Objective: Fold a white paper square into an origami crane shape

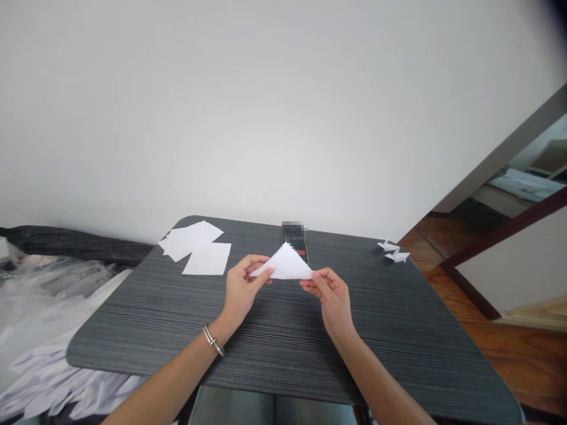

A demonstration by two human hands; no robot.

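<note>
Head view: left hand (243, 288) and right hand (333, 295) both in a pinch grip, thumb to fingers, on the folded paper's (287, 264) left and right corners, over the desk (287, 336). Phone (293, 234) just beyond, partly hidden. Sheets (207, 260) far left; folded pieces (397, 257) far right, probably two.

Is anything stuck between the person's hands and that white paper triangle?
No, nothing visible: the bare left hand and bare right hand already pinch the white folded paper triangle. The dark rectangular phone is beyond it, not between.
</note>
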